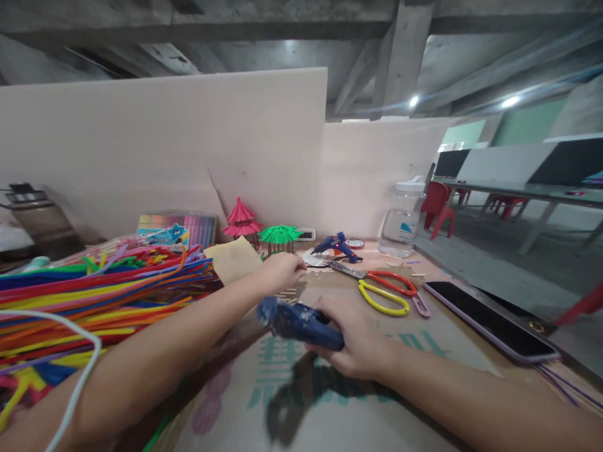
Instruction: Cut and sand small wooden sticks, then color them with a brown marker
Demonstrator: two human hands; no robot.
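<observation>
My right hand [358, 336] is wrapped round a dark blue, elongated tool [301, 323], worn at its blunt left end; blur hides its exact kind. It is held above the cardboard [377, 427], over green lettering. Farther out, my left hand [282, 270] reaches forward with curled fingers pressed together; whatever they may hold cannot be made out. Just beyond it stand a small green-roofed model [281, 235] and a pink tiered-roof model [241, 218]. To its right lies a blue glue gun [340, 246]. Scissors [384, 289] with red and yellow handles rest right of both hands.
Colourful pipe cleaners [94, 292] are heaped at left, crossed by a white cable [87, 329]. A tan paper square [233, 260] lies beside my left forearm. A phone [490, 320] and a clear jug [400, 216] are at right. A pale partition [164, 144] stands behind.
</observation>
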